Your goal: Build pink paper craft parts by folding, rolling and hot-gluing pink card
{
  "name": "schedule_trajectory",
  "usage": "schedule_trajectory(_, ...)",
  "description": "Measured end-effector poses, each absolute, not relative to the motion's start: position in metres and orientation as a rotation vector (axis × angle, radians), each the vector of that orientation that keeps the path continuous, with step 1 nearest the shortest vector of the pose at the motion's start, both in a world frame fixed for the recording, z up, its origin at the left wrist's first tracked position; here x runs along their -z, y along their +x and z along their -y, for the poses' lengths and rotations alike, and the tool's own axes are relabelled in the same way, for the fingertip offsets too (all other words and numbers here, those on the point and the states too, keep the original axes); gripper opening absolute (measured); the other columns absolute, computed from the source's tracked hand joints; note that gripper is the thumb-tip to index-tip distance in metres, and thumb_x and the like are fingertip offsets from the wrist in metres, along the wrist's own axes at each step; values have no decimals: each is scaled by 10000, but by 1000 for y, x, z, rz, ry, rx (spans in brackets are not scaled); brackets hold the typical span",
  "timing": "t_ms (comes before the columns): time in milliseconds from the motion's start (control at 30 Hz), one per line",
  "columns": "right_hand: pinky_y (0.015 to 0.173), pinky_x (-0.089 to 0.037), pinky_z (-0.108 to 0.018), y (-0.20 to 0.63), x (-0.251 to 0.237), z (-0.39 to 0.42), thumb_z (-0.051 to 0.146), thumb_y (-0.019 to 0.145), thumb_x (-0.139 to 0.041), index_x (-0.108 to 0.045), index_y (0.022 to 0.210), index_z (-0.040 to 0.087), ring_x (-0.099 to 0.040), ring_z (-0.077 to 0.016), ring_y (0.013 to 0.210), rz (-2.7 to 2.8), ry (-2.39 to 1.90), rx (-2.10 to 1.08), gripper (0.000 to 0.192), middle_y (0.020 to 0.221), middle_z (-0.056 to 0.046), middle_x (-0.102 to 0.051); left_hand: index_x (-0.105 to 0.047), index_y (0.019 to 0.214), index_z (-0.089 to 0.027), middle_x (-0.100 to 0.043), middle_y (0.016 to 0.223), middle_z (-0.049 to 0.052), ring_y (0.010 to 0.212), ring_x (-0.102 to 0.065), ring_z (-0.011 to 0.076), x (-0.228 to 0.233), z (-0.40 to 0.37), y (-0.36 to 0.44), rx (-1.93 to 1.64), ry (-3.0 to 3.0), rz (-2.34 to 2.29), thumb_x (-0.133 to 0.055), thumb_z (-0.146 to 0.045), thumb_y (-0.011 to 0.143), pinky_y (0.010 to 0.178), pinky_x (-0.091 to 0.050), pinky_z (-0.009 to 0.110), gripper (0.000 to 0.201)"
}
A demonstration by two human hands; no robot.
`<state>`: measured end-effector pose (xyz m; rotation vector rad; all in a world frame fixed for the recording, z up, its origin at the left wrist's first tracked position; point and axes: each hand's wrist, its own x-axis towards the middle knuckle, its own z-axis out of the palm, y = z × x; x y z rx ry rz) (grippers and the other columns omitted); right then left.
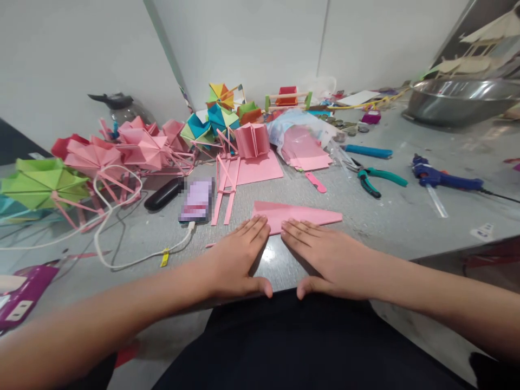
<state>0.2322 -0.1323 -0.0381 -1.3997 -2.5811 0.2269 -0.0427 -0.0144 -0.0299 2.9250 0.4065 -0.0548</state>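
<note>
A folded sheet of pink paper [298, 214] lies flat on the grey metal table near its front edge, narrowing toward the right. My left hand [244, 254] presses its outstretched fingertips on the paper's near left edge. Beside it, my right hand [320, 252] lies flat, its fingertips on the near edge around the middle of the paper. Both thumbs point toward each other near the table's rim. Neither hand grasps anything. Just beyond the paper are a pink-handled cutter [316, 182] and a larger pink sheet [260, 169].
Pink folded paper models [142, 143] and a green one [44, 184] fill the left. A phone [197, 199] with a white cable, a black case [163, 195], pliers [384, 176], a blue glue gun [447, 176] and a steel bowl [459, 103] also lie on the table [390, 227].
</note>
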Motion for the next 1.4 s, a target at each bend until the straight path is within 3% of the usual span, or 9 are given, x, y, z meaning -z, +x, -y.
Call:
schedule_trajectory(233,1393,-320,-598,239,34,127,930,911,-653,-307,1793,68,-319,-449,1710,2565,-1407,-414,1281,1831,-287,-286,-203,1789,-7,-168,1837,346,1752,-198,449,28,-1,-40,152,3001,-433,-487,-1034,894,1403,-249,590,1391)
schedule_trajectory(333,1402,-302,-588,243,28,118,916,931,-647,-305,1791,58,-302,-435,1718,2571,-1415,-505,1262,1838,-281,-264,-259,1775,-5,-226,1824,344,1741,-248,442,22,-3,-36,199,3027,-460,-466,-986,955,1397,-263,589,1295)
schedule_trajectory(533,1408,-292,-568,246,23,108,896,939,-661,-299,1802,100,-276,-406,1733,2547,-1411,-559,1229,1854,-244,-255,-533,1636,-63,-562,1690,262,1621,-520,355,12,6,-24,42,3092,-497,-460,-595,1165,1337,-409,516,714)
schedule_trajectory(767,1405,-297,-562,250,19,91,884,958,-647,-295,1806,121,-280,-391,1734,2558,-1405,-560,1194,1854,-229,-262,-713,1384,-88,-760,1467,205,1415,-715,322,7,4,-15,-86,3156,-560,-497,-333,1150,1226,-553,487,402)
schedule_trajectory(867,1393,-330,-538,253,18,83,802,1018,-640,-328,1802,148,-294,-366,1733,2576,-1403,-516,1068,1859,-200,-284,-727,1356,-72,-773,1438,214,1378,-738,328,7,-2,-10,-70,3173,-573,-510,-299,1138,1188,-588,487,382)
schedule_trajectory(967,1354,-400,-528,256,15,76,627,1116,-581,-494,1721,128,-393,-348,1695,2599,-1413,-442,789,1820,-203,-400,-729,1354,-59,-777,1425,217,1363,-747,338,7,-6,-8,-66,3176,-573,-520,-290,1131,1170,-603,495,383)
schedule_trajectory(1133,1174,-539,-575,253,11,71,325,1110,-574,-786,1352,218,-672,-365,1421,2502,-1518,-32,340,1580,-158,-693,-741,1338,-76,-788,1419,191,1367,-744,328,7,-6,-8,-104,3167,-537,-530,-303,1131,1176,-598,484,373)
schedule_trajectory(1267,975,-555,-469,245,11,67,275,1109,-560,-810,1097,195,-740,-317,1105,2475,-1637,16,263,1185,-134,-797,-746,1339,-73,-786,1421,197,1387,-734,320,9,-8,-9,-118,3163,-542,-496,-306,1147,1202,-580,490,392)
schedule_trajectory(1400,964,-476,-439,240,14,61,263,1106,-591,-788,1041,178,-712,-313,1083,2485,-1689,145,224,1070,-131,-792,-761,1324,-90,-782,1434,186,1381,-739,309,10,-13,-7,-120,3136,-565,-477,-287,1151,1195,-589,487,386)
